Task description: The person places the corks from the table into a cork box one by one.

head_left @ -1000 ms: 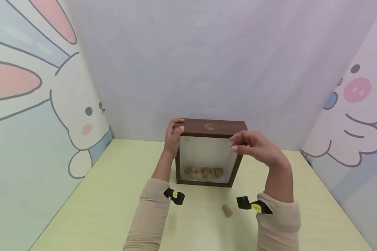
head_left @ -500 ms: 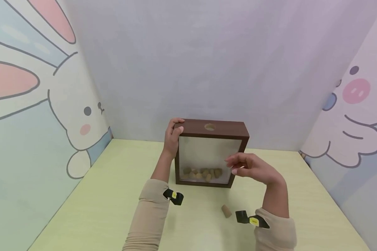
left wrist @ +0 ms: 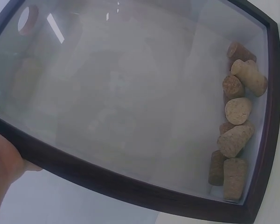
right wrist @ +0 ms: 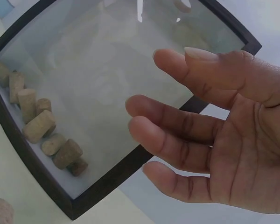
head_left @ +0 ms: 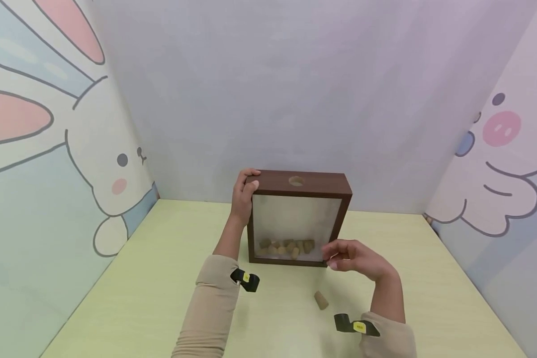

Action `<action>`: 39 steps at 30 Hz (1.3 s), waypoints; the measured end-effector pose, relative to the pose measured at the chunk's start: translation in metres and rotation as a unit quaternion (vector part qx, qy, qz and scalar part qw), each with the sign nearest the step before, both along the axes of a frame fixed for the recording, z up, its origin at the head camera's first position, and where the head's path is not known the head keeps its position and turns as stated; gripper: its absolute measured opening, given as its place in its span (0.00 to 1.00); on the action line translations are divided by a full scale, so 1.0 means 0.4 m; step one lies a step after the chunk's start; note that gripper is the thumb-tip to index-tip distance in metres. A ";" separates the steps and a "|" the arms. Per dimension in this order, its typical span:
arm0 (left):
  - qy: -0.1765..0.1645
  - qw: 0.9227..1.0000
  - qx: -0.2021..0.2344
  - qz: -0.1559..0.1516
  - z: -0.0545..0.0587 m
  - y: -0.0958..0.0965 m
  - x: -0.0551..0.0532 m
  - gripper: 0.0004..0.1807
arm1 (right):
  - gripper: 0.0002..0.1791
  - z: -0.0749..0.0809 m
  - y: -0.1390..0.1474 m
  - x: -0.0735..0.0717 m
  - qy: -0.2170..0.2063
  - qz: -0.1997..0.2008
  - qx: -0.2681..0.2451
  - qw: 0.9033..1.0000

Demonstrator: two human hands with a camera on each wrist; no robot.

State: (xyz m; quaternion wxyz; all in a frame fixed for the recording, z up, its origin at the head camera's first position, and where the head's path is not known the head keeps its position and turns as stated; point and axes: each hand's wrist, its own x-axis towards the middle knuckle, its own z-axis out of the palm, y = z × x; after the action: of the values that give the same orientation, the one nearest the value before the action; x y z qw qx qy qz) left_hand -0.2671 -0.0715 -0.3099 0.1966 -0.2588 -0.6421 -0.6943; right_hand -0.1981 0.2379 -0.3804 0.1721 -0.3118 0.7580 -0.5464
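A dark brown framed box with a clear front and a round hole in its top stands upright on the table. My left hand grips its upper left corner, thumb on the front edge and fingers over the top. Several corks lie in a heap along the bottom inside. My right hand hovers in front of the box's lower right corner, fingers loosely bent and holding nothing, as the right wrist view confirms. A single loose cork lies on the table in front of the box, below that hand.
The pale yellow-green table reaches back to a plain grey-white curtain. Side panels with a cartoon rabbit on the left and a cartoon pig on the right flank the table.
My right hand has come down from beside the box's top right corner to its lower right corner, nearer the loose cork. The left hand keeps its grip on the box.
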 end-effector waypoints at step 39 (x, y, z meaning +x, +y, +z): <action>-0.012 1.000 0.009 -0.006 0.022 -0.001 0.008 0.19 | 0.23 -0.184 -0.007 -0.003 -0.189 0.001 0.075 0.979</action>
State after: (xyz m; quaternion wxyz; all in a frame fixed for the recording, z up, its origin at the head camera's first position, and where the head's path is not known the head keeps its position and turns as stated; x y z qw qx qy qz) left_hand -0.2637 -0.0718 -0.3011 0.1869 -0.2522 -0.6366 -0.7045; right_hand -0.1994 0.2352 -0.4540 0.3353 -0.1901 0.7503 -0.5371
